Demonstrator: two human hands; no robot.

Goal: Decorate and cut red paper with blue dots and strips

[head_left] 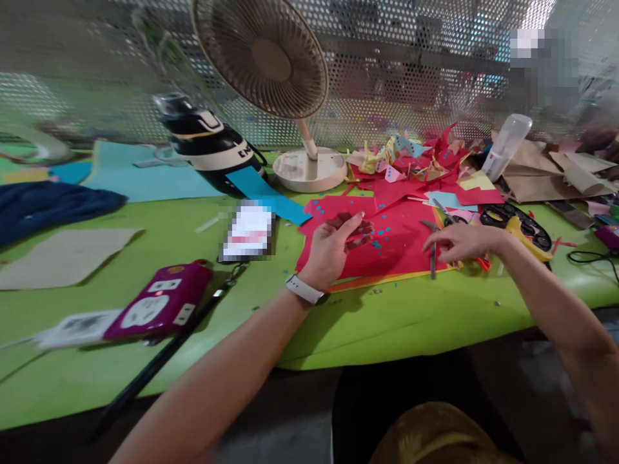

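Note:
My left hand (333, 241) hovers over a red paper sheet (396, 248) on the green table (193, 290), fingers pinched on a small dark red paper piece (355, 235). A white watch sits on that wrist. My right hand (459, 241) rests at the sheet's right edge, fingers closed on a thin grey metal tool (432, 254) that points down at the table. Small blue dots are scattered on the red sheet.
A desk fan (271, 64) stands behind the sheet, a black bottle (207, 145) to its left. A heap of coloured paper scraps (411, 161), scissors (517, 225), a clear bottle (505, 148) and brown paper lie right. A purple power strip (155, 303) and blue paper (140, 174) lie left.

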